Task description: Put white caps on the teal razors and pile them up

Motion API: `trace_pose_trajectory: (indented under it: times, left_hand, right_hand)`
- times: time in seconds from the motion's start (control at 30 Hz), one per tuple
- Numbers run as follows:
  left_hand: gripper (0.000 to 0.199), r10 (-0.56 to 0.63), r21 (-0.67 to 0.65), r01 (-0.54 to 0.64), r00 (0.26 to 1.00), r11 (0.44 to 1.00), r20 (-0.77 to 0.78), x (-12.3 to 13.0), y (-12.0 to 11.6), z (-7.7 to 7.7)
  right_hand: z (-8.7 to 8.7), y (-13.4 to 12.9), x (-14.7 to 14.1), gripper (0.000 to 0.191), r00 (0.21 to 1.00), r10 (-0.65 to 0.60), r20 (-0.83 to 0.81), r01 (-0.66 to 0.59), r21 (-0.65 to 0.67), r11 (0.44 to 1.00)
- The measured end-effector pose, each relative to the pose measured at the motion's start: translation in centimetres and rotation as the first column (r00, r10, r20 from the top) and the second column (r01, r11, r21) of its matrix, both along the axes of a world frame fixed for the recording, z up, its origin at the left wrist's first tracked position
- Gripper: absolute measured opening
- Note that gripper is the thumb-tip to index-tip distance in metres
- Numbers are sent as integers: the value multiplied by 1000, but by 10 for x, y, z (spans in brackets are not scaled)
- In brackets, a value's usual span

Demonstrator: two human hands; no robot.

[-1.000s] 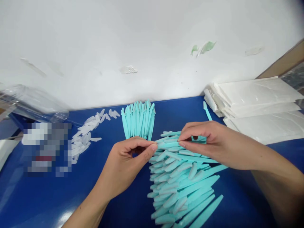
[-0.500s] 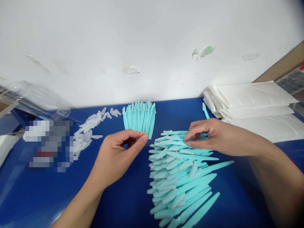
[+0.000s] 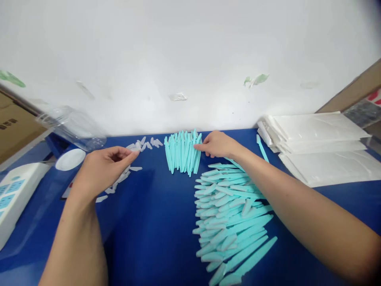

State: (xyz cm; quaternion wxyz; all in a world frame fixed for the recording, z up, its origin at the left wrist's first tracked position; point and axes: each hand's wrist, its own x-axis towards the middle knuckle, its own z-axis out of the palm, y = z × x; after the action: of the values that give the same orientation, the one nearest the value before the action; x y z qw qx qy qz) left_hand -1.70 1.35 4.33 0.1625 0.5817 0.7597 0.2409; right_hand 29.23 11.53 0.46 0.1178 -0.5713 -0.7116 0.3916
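A row of turquoise eyebrow razors (image 3: 180, 153) lies side by side near the wall. At its right edge is my right hand (image 3: 216, 143), its thumb and fingertips closed on the upper part of a razor. Below my right forearm spreads a large loose pile of the same razors (image 3: 229, 210), most with pale clear covers on the blade end. My left hand (image 3: 104, 169) is pinched over small translucent blade caps (image 3: 120, 178) scattered on the left. Whatever sits between its fingertips is too small to make out. Part of the caps is hidden behind this hand.
White plastic-wrapped packs (image 3: 321, 131) are stacked at the right, with a single razor (image 3: 262, 149) beside them. On the left are a clear plastic jar (image 3: 74, 127), a round white lid (image 3: 70, 159), a white power strip (image 3: 20, 194) and a cardboard box (image 3: 18, 127). The wall borders the blue table (image 3: 149, 222).
My left hand has moved left from beside the razor row to the translucent caps. My right hand has gone from the loose pile up and left to the row's right edge. The view has shifted leftward.
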Motion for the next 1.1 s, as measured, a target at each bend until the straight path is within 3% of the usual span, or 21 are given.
trace_pose_trajectory:
  times: [0.13,0.27,0.4,0.53,0.6,0.7,0.8,0.87,0.97,1.1]
  left_hand:
    - [35,-176,-154,168,983,974,-44,-32,-3,-6]
    - [36,-237,-225,199,959,954,-155,-48,6,-22]
    - [30,-317,-206,267,909,941,-269,-49,18,-38]
    - [32,-362,-158,330,892,931,-270,-41,18,-38]
    - [34,-336,-117,318,921,941,-197,-28,13,-33]
    - [36,-280,14,280,958,960,56,10,2,-24]
    - [31,-361,75,364,836,929,414,53,-8,-22]
    - [27,-363,75,388,753,918,548,74,-11,-25]
    - [25,-346,47,412,691,910,635,85,-12,-31]
    - [25,-314,28,394,686,918,656,83,-12,-36]
  right_hand:
    - [-11,5,-18,39,989,-92,-113,80,-110,991]
    - [-9,1,-25,37,959,-182,-216,135,-213,968]
    - [6,-7,-16,32,923,-243,-300,176,-234,956]
    - [31,-24,16,23,877,-280,-390,221,-191,956]
    - [41,-38,36,20,870,-273,-411,222,-166,961]
    - [45,-62,62,25,939,-96,-329,87,-44,995]
    - [38,-81,76,35,968,64,-244,-68,-11,998]
    - [30,-88,79,35,963,125,-239,-137,-36,990]
    - [22,-94,76,36,943,194,-272,-214,-46,976]
    - [18,-98,70,40,936,219,-274,-245,-63,967]
